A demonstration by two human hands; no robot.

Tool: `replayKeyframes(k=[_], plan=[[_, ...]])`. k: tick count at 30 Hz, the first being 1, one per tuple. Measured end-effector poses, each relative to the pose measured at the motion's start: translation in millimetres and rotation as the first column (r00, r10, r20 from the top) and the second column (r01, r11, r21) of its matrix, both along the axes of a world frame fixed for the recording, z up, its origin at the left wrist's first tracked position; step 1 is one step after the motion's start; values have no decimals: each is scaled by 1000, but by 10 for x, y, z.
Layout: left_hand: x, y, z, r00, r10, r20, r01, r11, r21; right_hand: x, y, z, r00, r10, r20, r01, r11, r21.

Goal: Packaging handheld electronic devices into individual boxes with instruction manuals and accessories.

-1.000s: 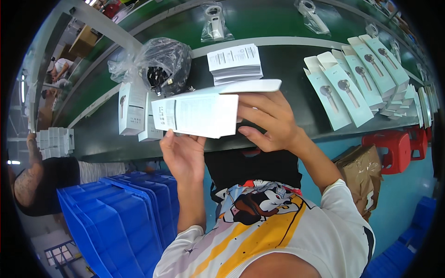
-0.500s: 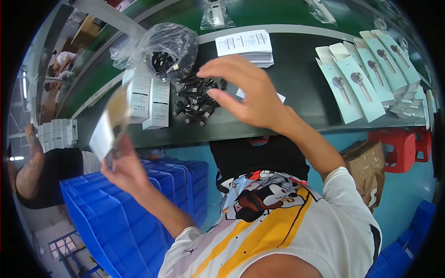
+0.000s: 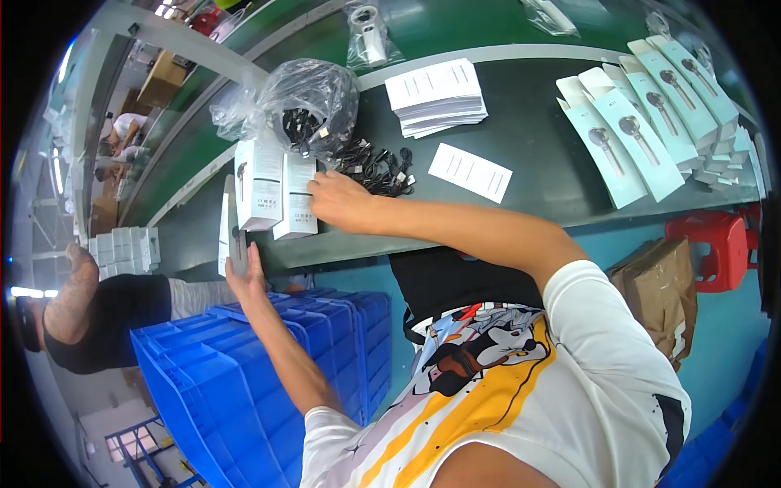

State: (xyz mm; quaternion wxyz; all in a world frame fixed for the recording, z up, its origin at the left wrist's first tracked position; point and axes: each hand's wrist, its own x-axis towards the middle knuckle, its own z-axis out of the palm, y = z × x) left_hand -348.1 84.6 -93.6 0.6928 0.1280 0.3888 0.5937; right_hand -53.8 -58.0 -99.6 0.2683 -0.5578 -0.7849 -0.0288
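My left hand (image 3: pixel 247 275) is closed around the lower end of a slim white box (image 3: pixel 229 232), beside two other white boxes. One printed white box (image 3: pixel 260 195) stands next to it, and a second white box (image 3: pixel 298 203) stands to the right of that. Against this second box's right side rests my right hand (image 3: pixel 340 202), fingers curled; whether anything is in them is hidden. Just beyond the right hand lies a heap of black cables (image 3: pixel 378 167). A clear plastic bag (image 3: pixel 313 98) with more cables sits behind the boxes.
A stack of leaflets (image 3: pixel 435 93) and one loose leaflet (image 3: pixel 470 172) lie mid-bench. Several pale green boxes (image 3: pixel 626 142) with open flaps lean at the right. Blue crates (image 3: pixel 244 374) stand below left, a red stool (image 3: pixel 706 252) below right. Another person (image 3: pixel 114 321) is at the left.
My left hand has brought its box from a tilted, raised position to beside the standing boxes. My right hand has moved left from above the cables to the right-hand box, its fingers now curled.
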Motion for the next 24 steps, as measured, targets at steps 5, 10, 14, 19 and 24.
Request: replayKeyframes(k=[5,10,14,19,24], plan=[[-115,-267,25,996,-59,-63,49,986,-156,56,34,94,994,91,-63,-87,994,60],[453,-1006,137,768,285,-573,-13,902,431,511,-188,363,894,177,-413,-27,939,343],[1457,-1637,536,573,159,-804,508,701,501,917,-793,580,606,29,-795,169,972,163],[2463,-1831,596,280,243,-929,960,-50,276,1349,-1788,414,114,-193,-975,287,946,-154],[3108,-1849,231,289,307,-907,936,-290,200,1295,-2205,181,95,-264,-960,319,921,-221]])
